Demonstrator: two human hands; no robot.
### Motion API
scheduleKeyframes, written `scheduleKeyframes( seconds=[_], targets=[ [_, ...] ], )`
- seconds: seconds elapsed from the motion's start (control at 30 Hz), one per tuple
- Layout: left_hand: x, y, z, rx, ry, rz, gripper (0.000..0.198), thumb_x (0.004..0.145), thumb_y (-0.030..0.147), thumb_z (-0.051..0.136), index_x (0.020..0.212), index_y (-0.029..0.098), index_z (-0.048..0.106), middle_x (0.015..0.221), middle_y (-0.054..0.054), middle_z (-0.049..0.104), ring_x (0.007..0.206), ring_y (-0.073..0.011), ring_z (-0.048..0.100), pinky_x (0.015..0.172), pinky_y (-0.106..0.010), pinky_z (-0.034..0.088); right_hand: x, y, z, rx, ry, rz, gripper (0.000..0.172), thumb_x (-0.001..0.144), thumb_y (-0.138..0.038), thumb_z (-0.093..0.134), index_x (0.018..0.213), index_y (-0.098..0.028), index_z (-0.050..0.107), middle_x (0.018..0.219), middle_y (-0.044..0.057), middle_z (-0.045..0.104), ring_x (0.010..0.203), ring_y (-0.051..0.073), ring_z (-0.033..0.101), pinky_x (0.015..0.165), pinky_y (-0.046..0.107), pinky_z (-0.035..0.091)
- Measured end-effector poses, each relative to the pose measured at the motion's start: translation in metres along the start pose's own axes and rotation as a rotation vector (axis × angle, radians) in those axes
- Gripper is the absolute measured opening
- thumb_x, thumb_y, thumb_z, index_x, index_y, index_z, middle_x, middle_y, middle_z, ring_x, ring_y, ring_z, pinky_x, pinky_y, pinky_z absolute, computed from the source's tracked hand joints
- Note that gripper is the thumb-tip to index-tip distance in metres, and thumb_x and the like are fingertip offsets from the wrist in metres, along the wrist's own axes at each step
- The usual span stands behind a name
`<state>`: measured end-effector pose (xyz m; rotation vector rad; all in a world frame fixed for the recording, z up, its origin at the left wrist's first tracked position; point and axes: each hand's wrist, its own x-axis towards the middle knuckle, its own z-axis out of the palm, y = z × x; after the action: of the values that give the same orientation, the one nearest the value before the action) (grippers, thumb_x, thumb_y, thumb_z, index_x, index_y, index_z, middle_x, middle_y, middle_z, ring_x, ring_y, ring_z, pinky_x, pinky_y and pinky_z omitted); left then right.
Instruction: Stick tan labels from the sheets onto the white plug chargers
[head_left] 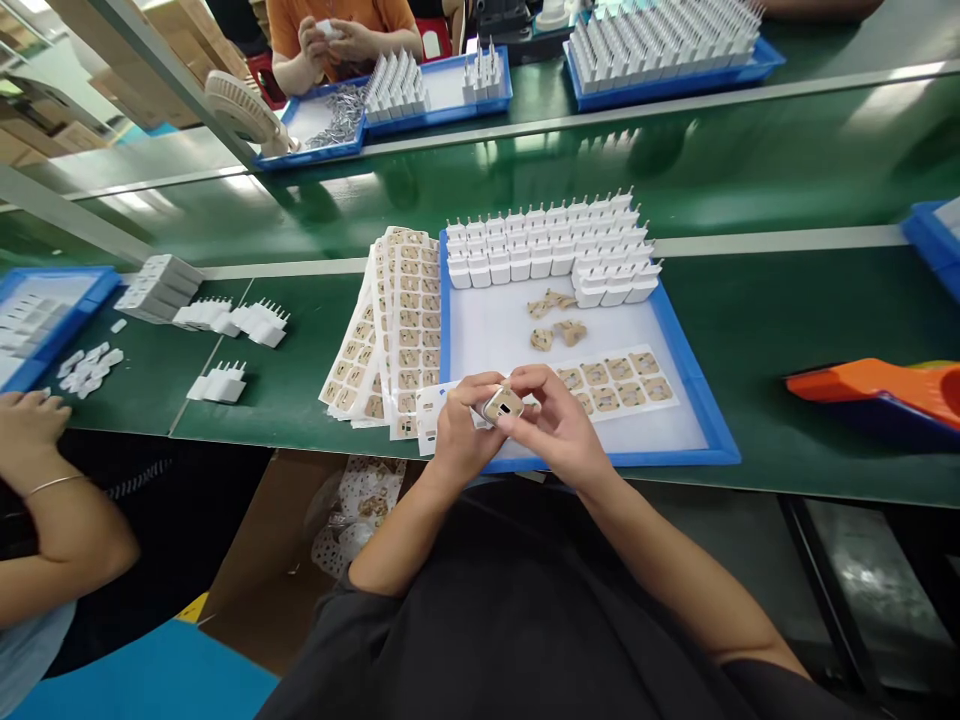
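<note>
My left hand [459, 432] is closed round a white charger [489, 411] with a tan sticker [505, 403] on its end face, where a dark port opening shows. My right hand [559, 428] has its thumb and fingers pressed at the right edge of that face. Beneath my hands lies a sheet of tan stickers [622, 383], partly hidden by them, across a blue-rimmed tray [694, 385]. Crumpled tan pieces [555, 335] are in the tray's middle. Rows of white chargers [540, 245] stand pins-up along its far side.
Stacked sticker sheets [409, 320] lie left of the tray. White chargers [221, 383] and small white pieces [90, 368] sit farther left, near a co-worker's arm [56, 510]. An orange object [877, 390] rests at right. Across the raised divider [712, 160], another person's hands [337, 40] hold something white.
</note>
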<state>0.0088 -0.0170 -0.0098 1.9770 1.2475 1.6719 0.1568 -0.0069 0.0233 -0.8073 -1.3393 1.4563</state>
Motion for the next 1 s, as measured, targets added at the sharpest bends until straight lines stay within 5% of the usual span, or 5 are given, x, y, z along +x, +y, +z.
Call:
scheduleKeyframes(
  seconds=[0.1, 0.23, 0.7, 0.9, 1.0],
  targets=[
    [0.001, -0.003, 0.001, 0.064, -0.003, 0.099, 0.044, 0.086, 0.03, 0.077, 0.114, 0.027, 0.043, 0.108, -0.006, 0.068, 0.095, -0.0176, 0.073, 0.071, -0.03, 0.058, -0.001, 0.0, 0.008, 0.012, 0.028, -0.012, 0.034, 0.076, -0.034, 0.081, 0.1, -0.028, 0.059, 0.107, 0.003, 0.05, 0.095, 0.018, 0.053, 0.069, 0.027, 0.051],
    [0.003, -0.003, 0.001, 0.103, 0.031, 0.181, 0.04, 0.089, 0.027, 0.073, 0.114, 0.027, 0.042, 0.104, -0.004, 0.068, 0.088, -0.0147, 0.072, 0.066, -0.026, 0.057, 0.002, -0.001, 0.013, 0.111, 0.051, 0.01, 0.024, 0.08, -0.039, 0.076, 0.09, -0.026, 0.058, 0.092, 0.002, 0.049, 0.084, 0.017, 0.051, 0.065, 0.027, 0.047],
    [0.001, 0.001, -0.002, 0.211, 0.074, 0.278, 0.034, 0.09, 0.026, 0.071, 0.108, 0.029, 0.042, 0.103, -0.003, 0.069, 0.089, -0.0161, 0.068, 0.073, -0.033, 0.056, -0.003, 0.0, 0.015, 0.206, 0.065, -0.002, 0.002, 0.085, -0.027, 0.064, 0.086, -0.025, 0.064, 0.091, 0.002, 0.055, 0.087, 0.018, 0.054, 0.079, 0.033, 0.047],
    [-0.001, -0.001, -0.004, 0.114, -0.017, 0.2, 0.039, 0.089, 0.034, 0.072, 0.111, 0.028, 0.04, 0.102, -0.005, 0.069, 0.086, -0.0162, 0.072, 0.068, -0.031, 0.058, 0.0, -0.01, 0.0, 0.052, -0.044, -0.017, 0.012, 0.085, -0.033, 0.068, 0.095, -0.025, 0.067, 0.093, 0.003, 0.058, 0.082, 0.018, 0.056, 0.073, 0.033, 0.05],
    [-0.003, 0.003, -0.004, 0.088, -0.056, 0.153, 0.044, 0.087, 0.033, 0.076, 0.113, 0.027, 0.041, 0.106, -0.007, 0.069, 0.093, -0.0187, 0.073, 0.072, -0.032, 0.059, 0.002, -0.016, -0.006, -0.188, -0.001, -0.149, 0.007, 0.092, -0.032, 0.064, 0.091, -0.026, 0.066, 0.09, 0.004, 0.063, 0.081, 0.019, 0.059, 0.074, 0.035, 0.05]
  ],
)
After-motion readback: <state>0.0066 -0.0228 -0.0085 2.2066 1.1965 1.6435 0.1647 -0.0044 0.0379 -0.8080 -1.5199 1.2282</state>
